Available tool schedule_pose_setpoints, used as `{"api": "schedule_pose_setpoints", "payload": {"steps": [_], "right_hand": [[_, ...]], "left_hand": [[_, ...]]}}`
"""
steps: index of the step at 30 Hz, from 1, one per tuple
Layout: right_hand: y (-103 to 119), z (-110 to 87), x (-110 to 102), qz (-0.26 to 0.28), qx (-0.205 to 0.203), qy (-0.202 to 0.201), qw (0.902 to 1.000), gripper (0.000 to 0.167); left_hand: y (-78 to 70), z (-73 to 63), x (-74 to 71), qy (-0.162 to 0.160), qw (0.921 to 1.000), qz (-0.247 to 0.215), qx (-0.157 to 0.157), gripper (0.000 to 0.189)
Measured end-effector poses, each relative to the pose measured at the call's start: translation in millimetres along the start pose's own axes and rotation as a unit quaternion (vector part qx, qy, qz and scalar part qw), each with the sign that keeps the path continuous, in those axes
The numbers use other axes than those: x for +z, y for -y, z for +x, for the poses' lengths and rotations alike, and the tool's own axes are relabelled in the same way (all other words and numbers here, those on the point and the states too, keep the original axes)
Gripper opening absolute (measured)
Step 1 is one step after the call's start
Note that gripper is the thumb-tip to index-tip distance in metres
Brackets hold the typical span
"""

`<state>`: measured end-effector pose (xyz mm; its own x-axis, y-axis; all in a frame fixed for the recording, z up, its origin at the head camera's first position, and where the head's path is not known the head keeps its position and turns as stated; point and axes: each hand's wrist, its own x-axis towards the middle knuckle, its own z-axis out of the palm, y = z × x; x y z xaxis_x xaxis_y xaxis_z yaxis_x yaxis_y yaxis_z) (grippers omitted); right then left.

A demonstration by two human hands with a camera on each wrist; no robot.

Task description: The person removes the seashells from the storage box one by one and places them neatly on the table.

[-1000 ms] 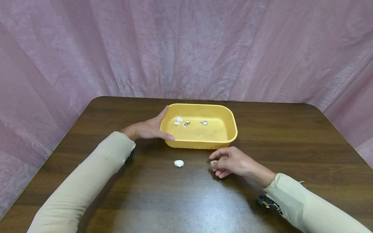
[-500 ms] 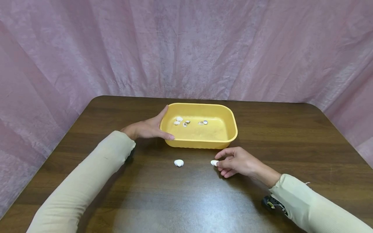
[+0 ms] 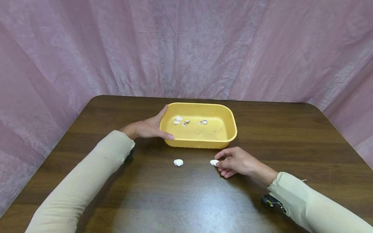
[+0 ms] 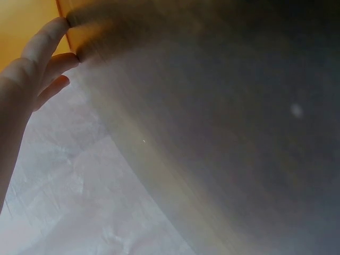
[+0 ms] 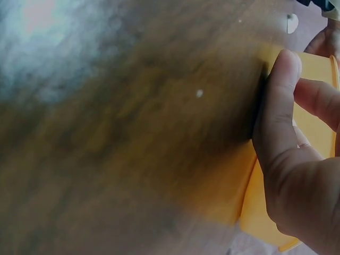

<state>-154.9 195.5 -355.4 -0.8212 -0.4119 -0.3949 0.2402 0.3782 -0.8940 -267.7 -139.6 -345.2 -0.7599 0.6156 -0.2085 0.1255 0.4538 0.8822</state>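
My left hand (image 3: 150, 128) spans the left end of the yellow basin (image 3: 201, 144), its thumb along the near wall and its fingers at the far left corner. In the left wrist view, straight fingertips (image 4: 62, 24) touch the basin's wall. In front of the basin my right hand (image 3: 237, 162) pinches the right edge of a white ribbed seashell (image 3: 214, 162), low over the table. The right wrist view shows the thumb (image 5: 281, 95) close to a bent finger; this seashell is hidden there. Another white seashell (image 3: 178, 162) lies on the table left of it.
Several small seashells, among them a white one (image 3: 179, 118) and a darker one (image 3: 205, 122), lie inside the basin. The brown wooden table (image 3: 279, 136) reaches back to a pink curtain (image 3: 186, 48).
My right hand has shifted slightly right, uncovering more of the seashell at its fingertips. My left hand and the basin have stayed in place.
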Motion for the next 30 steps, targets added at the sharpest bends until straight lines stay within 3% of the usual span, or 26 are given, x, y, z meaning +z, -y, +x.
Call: {"api": "schedule_pose_setpoints", "payload": {"steps": [30], "right_hand": [[20, 25.1, 44, -0.038, -0.015, 0.026, 0.9988, 0.015]], "left_hand": [[0.9, 0.3, -0.9, -0.002, 0.9997, 0.021, 0.009, 0.133]]}}
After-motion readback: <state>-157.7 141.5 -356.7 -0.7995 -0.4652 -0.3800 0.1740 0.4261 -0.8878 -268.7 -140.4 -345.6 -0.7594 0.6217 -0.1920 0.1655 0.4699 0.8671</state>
